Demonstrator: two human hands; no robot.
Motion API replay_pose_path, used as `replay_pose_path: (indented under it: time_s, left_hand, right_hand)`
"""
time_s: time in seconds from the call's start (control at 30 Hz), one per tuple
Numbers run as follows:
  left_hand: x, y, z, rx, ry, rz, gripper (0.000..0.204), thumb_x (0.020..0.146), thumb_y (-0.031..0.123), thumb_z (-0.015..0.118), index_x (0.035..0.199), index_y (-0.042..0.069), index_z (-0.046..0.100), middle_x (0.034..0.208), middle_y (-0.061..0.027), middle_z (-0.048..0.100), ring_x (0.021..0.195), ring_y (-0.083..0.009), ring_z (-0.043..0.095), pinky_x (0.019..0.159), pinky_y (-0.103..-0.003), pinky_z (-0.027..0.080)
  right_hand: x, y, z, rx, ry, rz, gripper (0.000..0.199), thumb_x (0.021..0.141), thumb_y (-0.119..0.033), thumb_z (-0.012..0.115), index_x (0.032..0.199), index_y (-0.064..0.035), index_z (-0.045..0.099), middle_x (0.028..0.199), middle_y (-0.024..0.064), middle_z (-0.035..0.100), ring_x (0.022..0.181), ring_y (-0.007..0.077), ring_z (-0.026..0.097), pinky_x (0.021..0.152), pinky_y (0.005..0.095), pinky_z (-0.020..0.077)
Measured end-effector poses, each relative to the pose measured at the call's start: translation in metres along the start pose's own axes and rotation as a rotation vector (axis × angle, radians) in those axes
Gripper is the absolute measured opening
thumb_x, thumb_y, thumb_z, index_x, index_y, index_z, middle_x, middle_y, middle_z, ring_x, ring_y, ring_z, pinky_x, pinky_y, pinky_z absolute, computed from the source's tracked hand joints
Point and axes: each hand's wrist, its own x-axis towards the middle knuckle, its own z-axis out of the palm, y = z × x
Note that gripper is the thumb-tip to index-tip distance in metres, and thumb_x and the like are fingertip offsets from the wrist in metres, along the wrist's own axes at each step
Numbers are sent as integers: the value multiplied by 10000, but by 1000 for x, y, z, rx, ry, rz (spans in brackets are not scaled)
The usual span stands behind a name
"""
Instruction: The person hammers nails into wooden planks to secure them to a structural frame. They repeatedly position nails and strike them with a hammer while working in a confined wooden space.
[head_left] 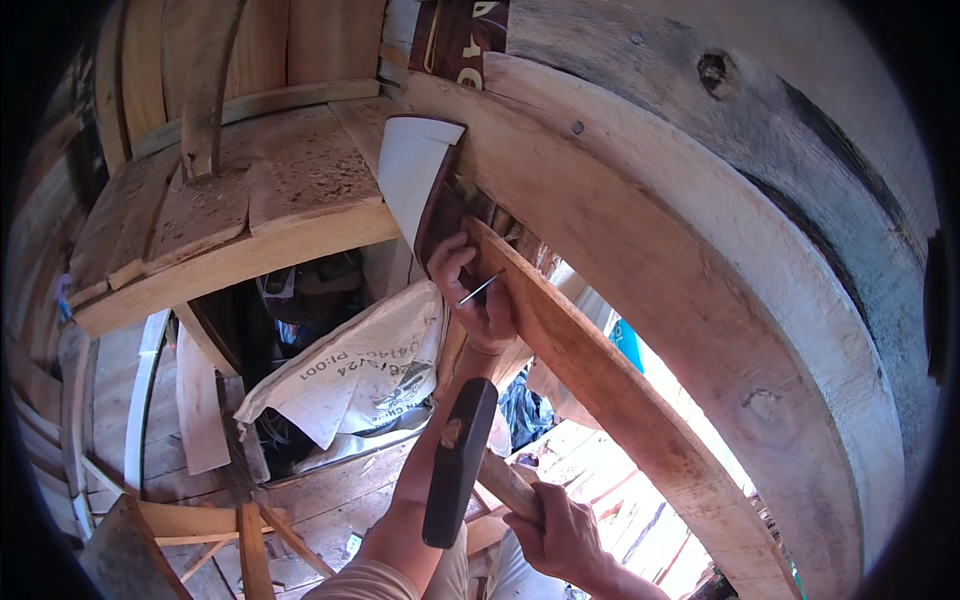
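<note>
Looking down through the head view, you hold a thin steel nail (pixel 478 290) in your left hand (pixel 475 295), pinched between thumb and fingertips, with its length slanting up to the right and its upper end close against the edge of a narrow diagonal wooden plank (pixel 600 390). The nail reads as slim, pale grey and straight; its point and head are too small to tell apart. Your left forearm rises from the lower edge of the frame, wrist bent back, knuckles toward the plank, fingers curled tight on the nail. That plank runs from beside your left hand down to the lower right, lying against a broad curved timber beam (pixel 700 250) of lighter wood, with a darker weathered board above it. Your right hand (pixel 560 535) sits low in the frame, fingers clenched round the wooden handle of a hammer (pixel 460 460); the black hammer head stands upright, just in front of your left forearm and below the nail, apart from it. Your right wrist enters from the lower right corner. Behind your left hand a white printed sack (pixel 360 370) hangs crumpled, and a white and dark sheet (pixel 415 170) stands folded above your fingers. A rough board shelf (pixel 230 220) lies to the upper left.
</note>
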Motion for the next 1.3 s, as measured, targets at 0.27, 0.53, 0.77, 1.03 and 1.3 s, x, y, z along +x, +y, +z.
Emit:
replay_pose_path:
  time_s: [0.27, 0.53, 0.77, 1.03, 1.3]
  left_hand:
    - [-7, -2, -12, 170, -156, -19, 278, 763, 60, 426, 1018, -20, 502, 1100, -208, 495, 989, -297, 494, 869, -366, 393]
    - [-18, 12, -18, 301, -302, -40, 387, 844, 156, 412, 1136, -83, 493, 1246, -263, 452, 1137, -369, 454, 980, -421, 350]
    - [-7, 53, -8, 432, -408, -46, 417, 868, 100, 379, 1218, -119, 439, 1320, -263, 411, 1235, -355, 404, 1027, -380, 311]
    - [-3, 75, -12, 539, -547, -145, 413, 879, 95, 376, 1249, -82, 423, 1334, -249, 391, 1255, -358, 368, 1046, -391, 282]
    - [-4, 72, -27, 648, -656, -253, 444, 890, 99, 391, 1323, 1, 393, 1212, -200, 401, 1116, -325, 412, 981, -368, 327]
  right_hand:
    - [-38, 31, -5, 59, 7, 100, 425, 775, -223, 681, 1026, 21, 439, 650, 192, 598, 565, 379, 616, 492, 441, 487]
    - [-99, 49, -21, 325, -163, 507, 371, 878, -254, 572, 1148, -25, 460, 902, 291, 558, 845, 430, 574, 691, 437, 455]
    - [-167, 81, -4, 355, -197, 611, 553, 897, -286, 536, 1257, 104, 379, 1118, 332, 519, 1067, 443, 508, 881, 417, 433]
    - [-231, 124, 28, 478, -148, 560, 555, 915, -246, 506, 1294, 119, 329, 1262, 338, 411, 1198, 418, 400, 1000, 410, 326]
    - [-255, 121, 30, 595, -189, 576, 567, 918, -241, 506, 1310, 118, 307, 1297, 318, 387, 1236, 370, 367, 1026, 387, 290]
